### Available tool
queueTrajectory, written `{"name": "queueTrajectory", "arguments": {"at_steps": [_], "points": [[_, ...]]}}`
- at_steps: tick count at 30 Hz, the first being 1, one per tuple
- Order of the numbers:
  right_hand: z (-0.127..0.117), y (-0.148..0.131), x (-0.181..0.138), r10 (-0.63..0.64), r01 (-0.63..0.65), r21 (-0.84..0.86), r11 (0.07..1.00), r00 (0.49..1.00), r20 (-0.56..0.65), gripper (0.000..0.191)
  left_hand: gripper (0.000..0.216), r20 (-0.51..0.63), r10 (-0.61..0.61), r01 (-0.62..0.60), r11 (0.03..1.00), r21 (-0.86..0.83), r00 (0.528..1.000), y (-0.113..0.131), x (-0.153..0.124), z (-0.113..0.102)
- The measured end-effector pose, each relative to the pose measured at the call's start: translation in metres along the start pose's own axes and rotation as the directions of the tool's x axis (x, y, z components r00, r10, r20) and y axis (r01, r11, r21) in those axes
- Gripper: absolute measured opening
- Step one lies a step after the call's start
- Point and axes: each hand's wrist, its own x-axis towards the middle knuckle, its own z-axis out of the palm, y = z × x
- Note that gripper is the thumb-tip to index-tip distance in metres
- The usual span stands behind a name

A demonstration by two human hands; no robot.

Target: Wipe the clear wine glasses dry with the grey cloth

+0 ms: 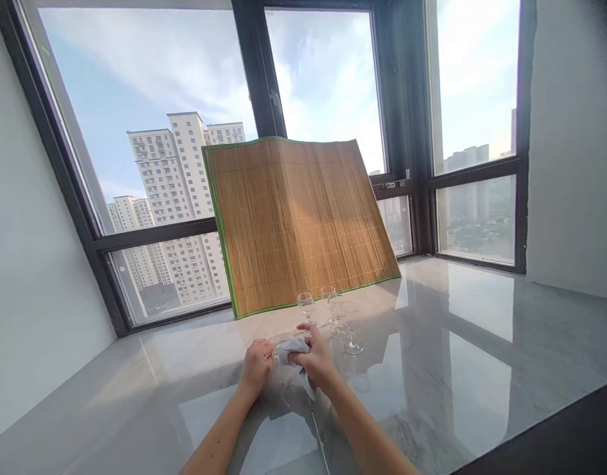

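Note:
My left hand (pixel 256 366) is closed around the stem end of a clear glass (pixel 278 344) that lies sideways between my hands. Against that glass my right hand (pixel 316 359) presses a bunched pale grey cloth (pixel 289 351), fingers wrapped round it. Both hands hover just above the glossy marble sill (pixel 456 343). Just beyond them several small clear stemmed glasses stand upright: one (pixel 306 306) to the left, another (pixel 328 305) behind, a wider one (pixel 351 326) at the right.
A bamboo mat (pixel 298 221) with green edging leans against the dark window frame (pixel 256 72) behind the glasses. White walls close the sill at left and right. A dark edge (pixel 571 429) runs along the near right.

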Motion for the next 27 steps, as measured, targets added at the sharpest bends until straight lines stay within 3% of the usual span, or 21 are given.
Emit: {"name": "queueTrajectory", "arguments": {"at_steps": [4,8,13,15,17,20,22,27], "points": [[0.001,-0.011,-0.001,-0.047,0.053,0.043,0.998,0.99,-0.134,0.055,0.027,-0.016,-0.173,0.169,0.973,-0.16,0.985,0.006,0.001,0.001],[0.001,-0.015,-0.001,-0.192,0.167,-0.104,0.98,0.927,-0.321,0.046,0.025,0.052,-0.222,0.227,0.931,-0.287,0.974,0.007,0.002,0.007],[-0.003,-0.012,-0.002,-0.306,0.176,-0.3,0.937,0.83,-0.467,0.04,0.032,0.143,-0.32,0.341,0.739,-0.581,0.937,0.013,0.002,0.015],[-0.003,-0.007,-0.003,-0.307,0.163,-0.342,0.925,0.851,-0.426,0.041,0.038,0.161,-0.359,0.358,0.591,-0.723,0.919,0.019,0.001,0.014],[-0.001,0.0,-0.004,-0.272,0.144,-0.37,0.918,0.906,-0.324,0.045,0.033,0.19,-0.4,0.342,0.354,-0.87,0.897,0.027,-0.001,0.012],[0.004,0.014,-0.004,-0.179,0.096,-0.375,0.922,0.965,-0.191,0.052,0.022,0.25,-0.408,0.304,0.07,-0.95,0.878,0.037,-0.003,0.008],[0.007,0.019,-0.003,-0.115,0.063,-0.342,0.938,0.984,-0.136,0.053,0.018,0.285,-0.41,0.313,0.002,-0.95,0.867,0.041,-0.005,0.005],[0.013,0.002,-0.003,0.034,-0.039,-0.107,0.993,0.998,-0.055,0.057,0.02,0.336,-0.459,0.368,-0.022,-0.93,0.822,0.038,-0.005,0.004]]}}
